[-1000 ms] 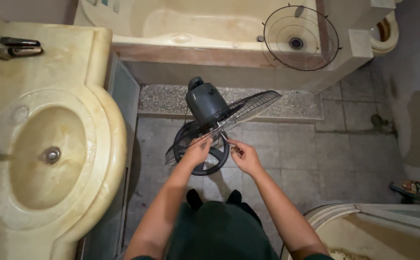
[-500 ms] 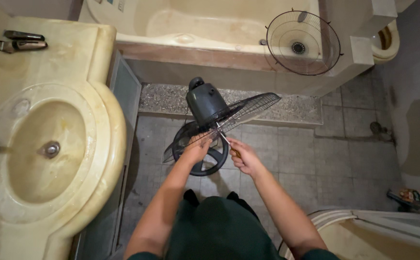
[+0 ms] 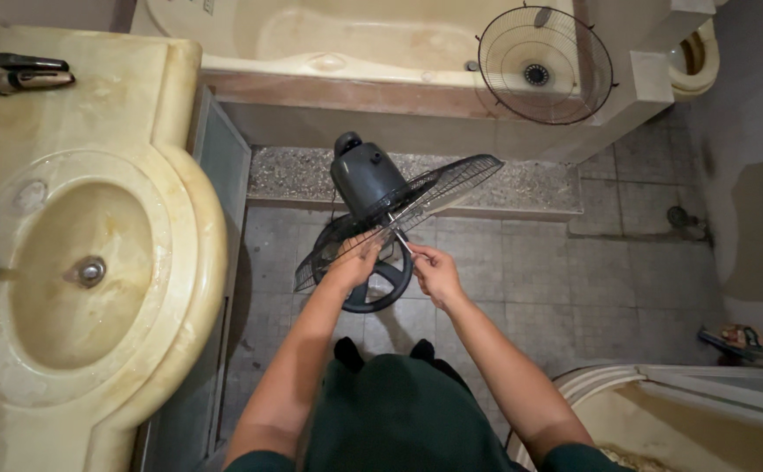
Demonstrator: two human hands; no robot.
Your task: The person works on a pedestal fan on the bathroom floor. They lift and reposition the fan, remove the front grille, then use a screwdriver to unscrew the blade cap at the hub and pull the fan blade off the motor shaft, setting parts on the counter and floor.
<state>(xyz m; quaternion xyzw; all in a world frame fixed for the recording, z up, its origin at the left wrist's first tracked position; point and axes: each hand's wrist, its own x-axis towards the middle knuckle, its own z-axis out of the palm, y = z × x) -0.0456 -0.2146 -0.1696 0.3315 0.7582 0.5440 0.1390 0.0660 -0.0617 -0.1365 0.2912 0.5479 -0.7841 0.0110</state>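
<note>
Person stands over the fan [image 3: 381,205], dark clothes at the near edge, both bare forearms reaching down to it. Versus half a second back: hands and fan sit in the same spot, same pose, only the view drifted a little. Left hand [image 3: 353,265] is curled onto the lower edge of the rear wire guard [image 3: 399,218], fingers closed on the wires. Right hand [image 3: 435,271] is just beside it, fingertips pinched on a thin pale piece at the guard's face; too small to tell what it is. The fan is on the grey tiled floor [image 3: 574,280], between the sink counter and the far step, its round dark base [image 3: 380,284] directly under the hands. The guard is tilted, seen almost edge-on; its long axis runs from lower left up to upper right, open face turned toward the person. Dark motor housing [image 3: 366,175] sticks out behind it, pointing away toward the tub. Left: cream sink [image 3: 84,262] with metal drain. Far side: cream bathtub [image 3: 355,39], with the detached front wire guard [image 3: 545,63] lying flat at its right end over the drain.
</note>
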